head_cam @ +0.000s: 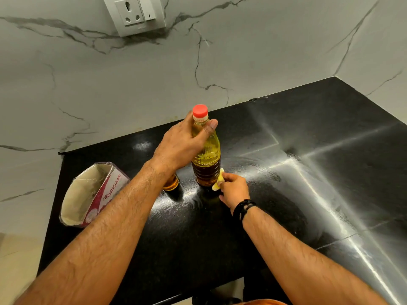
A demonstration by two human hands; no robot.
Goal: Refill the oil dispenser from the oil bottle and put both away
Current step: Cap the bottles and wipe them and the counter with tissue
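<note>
The left hand (pixel 179 144) has its grip curled round the neck and shoulder of the oil bottle (pixel 206 155), just under the red cap (pixel 200 111); the bottle stands upright on the black worktop (pixel 308 183); the right hand (pixel 234 191) pinches a yellow cloth (pixel 218 180) against the bottle's base; the oil dispenser (pixel 171 183) stands just left of the bottle, mostly hidden by the left wrist; an opened tissue pack (pixel 92 192) lies near the worktop's left edge.

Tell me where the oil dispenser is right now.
In the head view the oil dispenser stands on the black counter, mostly hidden behind the left wrist, just left of the oil bottle and right of the tissue box.
</note>
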